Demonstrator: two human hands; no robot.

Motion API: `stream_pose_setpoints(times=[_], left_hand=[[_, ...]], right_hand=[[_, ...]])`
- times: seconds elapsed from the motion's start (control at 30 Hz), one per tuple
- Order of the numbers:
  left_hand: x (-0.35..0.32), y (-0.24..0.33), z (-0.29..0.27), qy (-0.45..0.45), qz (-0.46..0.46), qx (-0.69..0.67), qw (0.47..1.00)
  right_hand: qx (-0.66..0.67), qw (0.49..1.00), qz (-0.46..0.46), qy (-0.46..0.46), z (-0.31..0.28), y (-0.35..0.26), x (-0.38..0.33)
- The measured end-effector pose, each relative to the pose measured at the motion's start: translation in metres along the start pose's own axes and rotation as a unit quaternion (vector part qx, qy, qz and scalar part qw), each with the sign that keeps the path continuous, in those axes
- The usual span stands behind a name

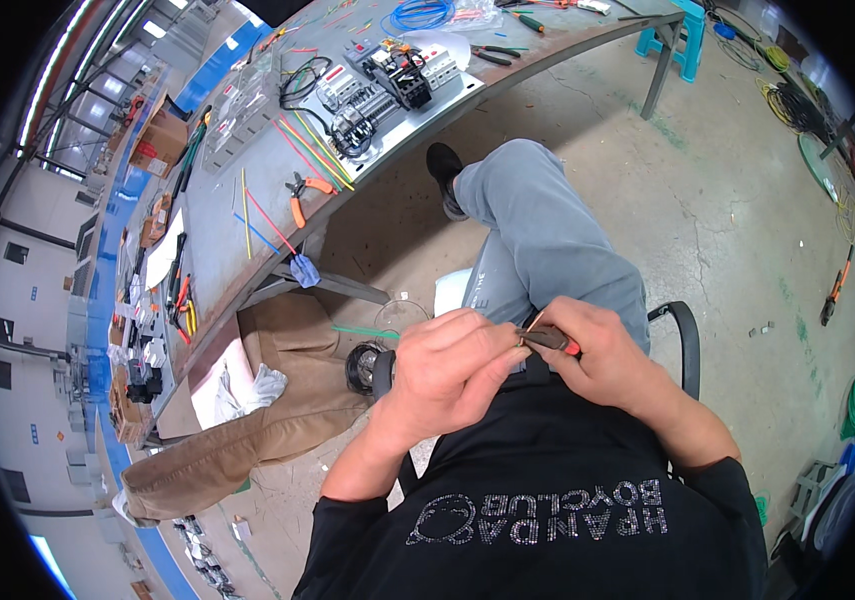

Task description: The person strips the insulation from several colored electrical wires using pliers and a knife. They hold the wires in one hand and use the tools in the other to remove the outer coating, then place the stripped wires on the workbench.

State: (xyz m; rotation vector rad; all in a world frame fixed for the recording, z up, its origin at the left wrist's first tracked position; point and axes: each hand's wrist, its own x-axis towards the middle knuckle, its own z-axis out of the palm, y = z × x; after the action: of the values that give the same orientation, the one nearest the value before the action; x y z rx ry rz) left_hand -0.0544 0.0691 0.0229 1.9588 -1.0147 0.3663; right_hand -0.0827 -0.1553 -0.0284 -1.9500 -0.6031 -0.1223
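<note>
Small tool (550,340) mostly hidden between left hand (452,365) and right hand (602,355); working tip unseen. Components on mounting plate (387,85) too small to identify.

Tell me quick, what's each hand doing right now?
Left hand: closed, pinching something too small to tell.
Right hand: closed on a small hand tool with a red tip.
</note>
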Motion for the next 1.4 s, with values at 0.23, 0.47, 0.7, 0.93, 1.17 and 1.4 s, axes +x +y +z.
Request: stream_pose_setpoints(times=[0.23, 0.47, 0.7, 0.93, 1.17, 1.4], left_hand=[[-0.001, -0.003, 0.003, 0.009, -0.042, 0.02, 0.999], [-0.008, -0.015, -0.008, -0.003, -0.077, -0.096, 0.992], [-0.012, -0.021, -0.003, -0.031, -0.077, -0.241, 0.967], [-0.007, -0.026, -0.005, -0.07, -0.047, -0.277, 0.957], [-0.007, -0.027, -0.001, -0.072, -0.018, -0.316, 0.946], [-0.005, -0.028, -0.004, -0.093, -0.012, -0.349, 0.932]], right_hand=[[-0.037, 0.999, 0.0, 0.011, -0.001, 0.01, 0.007], [0.415, 0.836, 0.168, -0.317, -0.032, 0.008, -0.002], [0.559, 0.705, 0.161, -0.405, -0.021, 0.004, 0.005], [0.584, 0.666, 0.16, -0.436, -0.018, 0.006, 0.001], [0.608, 0.635, 0.127, -0.459, -0.011, 0.006, -0.003], [0.689, 0.553, 0.152, -0.444, 0.001, -0.003, -0.012]])
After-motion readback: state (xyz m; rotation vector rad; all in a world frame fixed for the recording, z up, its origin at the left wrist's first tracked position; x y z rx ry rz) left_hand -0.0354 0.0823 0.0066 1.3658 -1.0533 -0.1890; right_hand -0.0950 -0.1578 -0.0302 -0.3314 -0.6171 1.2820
